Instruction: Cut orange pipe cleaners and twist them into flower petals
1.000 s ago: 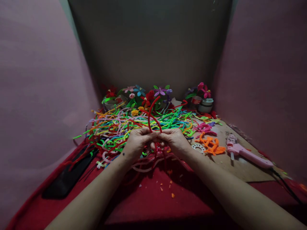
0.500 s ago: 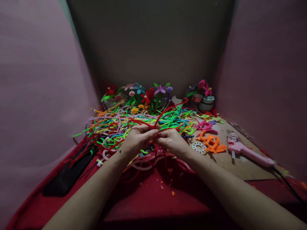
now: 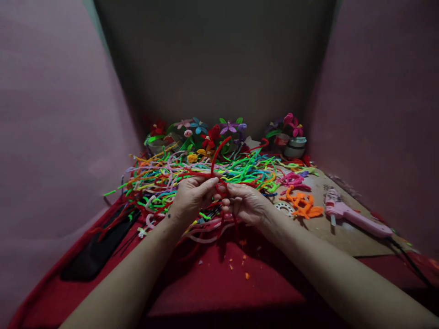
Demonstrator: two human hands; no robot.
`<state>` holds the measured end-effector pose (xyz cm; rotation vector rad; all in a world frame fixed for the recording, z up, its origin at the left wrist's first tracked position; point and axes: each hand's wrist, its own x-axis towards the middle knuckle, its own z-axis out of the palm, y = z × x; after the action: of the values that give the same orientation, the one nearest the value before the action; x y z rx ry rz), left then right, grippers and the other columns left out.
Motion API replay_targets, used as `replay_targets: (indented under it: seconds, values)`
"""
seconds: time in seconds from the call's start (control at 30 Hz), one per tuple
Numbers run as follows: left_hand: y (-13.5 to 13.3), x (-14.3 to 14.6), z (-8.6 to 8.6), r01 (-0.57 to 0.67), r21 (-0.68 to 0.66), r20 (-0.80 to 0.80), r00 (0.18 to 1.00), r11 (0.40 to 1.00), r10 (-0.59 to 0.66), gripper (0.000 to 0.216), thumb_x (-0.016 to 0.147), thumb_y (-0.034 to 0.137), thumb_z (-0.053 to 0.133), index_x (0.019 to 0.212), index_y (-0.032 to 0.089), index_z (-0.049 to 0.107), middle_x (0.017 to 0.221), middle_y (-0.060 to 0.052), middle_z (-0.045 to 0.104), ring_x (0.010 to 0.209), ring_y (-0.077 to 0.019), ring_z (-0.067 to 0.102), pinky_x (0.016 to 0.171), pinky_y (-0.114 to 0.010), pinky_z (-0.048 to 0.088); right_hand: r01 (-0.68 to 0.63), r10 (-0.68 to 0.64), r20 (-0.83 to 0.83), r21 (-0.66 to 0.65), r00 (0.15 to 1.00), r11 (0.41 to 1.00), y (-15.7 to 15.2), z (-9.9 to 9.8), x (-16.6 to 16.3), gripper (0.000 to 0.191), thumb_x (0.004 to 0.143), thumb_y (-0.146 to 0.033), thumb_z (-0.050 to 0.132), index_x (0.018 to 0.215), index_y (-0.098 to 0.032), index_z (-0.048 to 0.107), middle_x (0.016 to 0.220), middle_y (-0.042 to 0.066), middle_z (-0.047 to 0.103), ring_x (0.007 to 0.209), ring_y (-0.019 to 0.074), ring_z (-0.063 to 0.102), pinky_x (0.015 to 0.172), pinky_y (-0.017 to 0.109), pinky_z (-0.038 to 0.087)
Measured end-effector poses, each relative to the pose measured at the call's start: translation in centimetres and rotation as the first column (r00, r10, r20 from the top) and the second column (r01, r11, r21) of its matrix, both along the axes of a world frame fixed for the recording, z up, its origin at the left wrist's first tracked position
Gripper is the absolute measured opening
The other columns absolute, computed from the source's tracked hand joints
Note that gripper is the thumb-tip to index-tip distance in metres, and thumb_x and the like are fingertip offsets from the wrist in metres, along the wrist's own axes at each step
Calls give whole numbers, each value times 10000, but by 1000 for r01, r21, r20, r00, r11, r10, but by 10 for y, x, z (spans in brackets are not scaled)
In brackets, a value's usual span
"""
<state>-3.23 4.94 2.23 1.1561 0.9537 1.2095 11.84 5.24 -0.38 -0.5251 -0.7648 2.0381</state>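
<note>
Red pipe cleaners (image 3: 218, 154) cross between my two hands, one end sticking up and others reaching out to the sides. My left hand (image 3: 194, 195) pinches them between thumb and fingers near the crossing. Close beside it, my right hand (image 3: 246, 201) grips the red strand at a small loop, thumb and forefinger together, its other fingers curled below. Behind and under the hands spreads a tangled pile of pipe cleaners (image 3: 171, 167) in many colours. More red ends hang below my fingers over the red cloth (image 3: 219, 292).
A pink glue gun (image 3: 356, 220) lies on a brown board (image 3: 346, 244) at right, near orange pipe-cleaner pieces (image 3: 305, 205) and a white ring with holes (image 3: 284, 209). Fuzzy flowers (image 3: 229, 127) and a lidded jar (image 3: 295, 147) stand behind. A black phone-like slab (image 3: 89, 256) lies left.
The upright red end has swung to the left and now curves upward. My left hand has shifted slightly left, and my right hand has turned, showing more of its fingers.
</note>
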Motion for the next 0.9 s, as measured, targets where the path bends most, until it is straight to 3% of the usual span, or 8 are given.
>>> replay_targets:
  seconds: [0.17,0.33,0.47,0.7,0.9]
  values:
    - [-2,1,5,3,-20,55,998,1000,-2,263,628,259,709,857,140,658,558,14,609,428,-52,524,405,-130,414,-84,83,-79,-16,993,996,-2,-1,1,188,821,-249,526,828,-111,655,699,58,667,560,103,561,593,246,484]
    - [-4,2,9,9,26,75,997,1000,-11,186,666,253,682,797,130,633,389,92,374,333,-13,349,338,-111,305,-70,66,-118,-32,991,997,-6,2,-1,134,790,-130,522,789,-103,653,707,35,657,575,102,566,612,249,483]
    - [-3,4,7,72,29,81,994,997,-75,146,670,237,683,676,143,570,384,91,355,324,-15,321,335,-128,295,-60,50,-137,-64,989,996,-4,0,-3,117,771,-95,530,750,-99,645,688,22,648,550,88,556,589,229,480]
    - [1,1,-2,98,-5,51,994,995,-98,152,668,243,690,691,146,574,423,74,439,324,-10,356,332,-117,277,-36,28,-127,-54,991,998,0,-5,-2,75,766,-98,569,766,-100,645,684,28,647,568,84,568,574,209,486]
    - [2,0,-6,111,-8,35,993,994,-111,219,670,273,687,835,138,636,604,-6,617,431,-56,522,394,-144,381,-26,21,-145,-33,989,999,3,-12,-5,82,773,-84,567,800,-84,645,672,30,641,542,70,554,535,184,481]
